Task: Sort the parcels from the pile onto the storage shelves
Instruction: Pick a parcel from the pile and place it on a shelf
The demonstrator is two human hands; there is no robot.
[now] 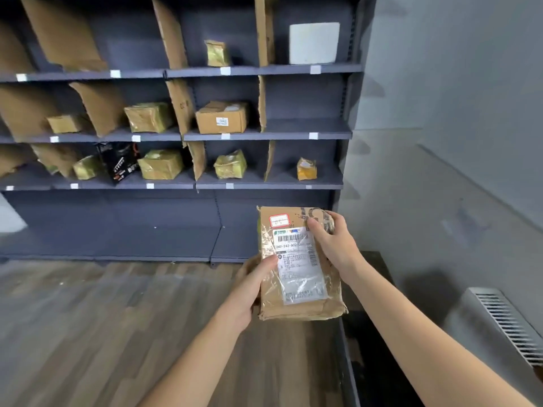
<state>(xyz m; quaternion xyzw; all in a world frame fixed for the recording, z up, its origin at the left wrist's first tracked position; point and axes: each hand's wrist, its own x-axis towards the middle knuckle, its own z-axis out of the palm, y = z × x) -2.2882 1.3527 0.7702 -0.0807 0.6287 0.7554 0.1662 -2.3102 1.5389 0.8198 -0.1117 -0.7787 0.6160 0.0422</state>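
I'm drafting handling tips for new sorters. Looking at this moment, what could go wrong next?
1. The parcel is held at its edges by the left hand and right hand; it might slip during the lift to a shelf.
2. Its lower right corner looks crushed and could tear.
3. The cardboard dividers lean, so sliding it in may knock one over.

Parcel: brown cardboard parcel (299, 262), white label up, held below the shelves (264, 130)
Left hand (252, 284): grips parcel's left edge, thumb on label
Right hand (330, 237): grips parcel's upper right corner
Shelves: dark, cardboard dividers, small parcels inside
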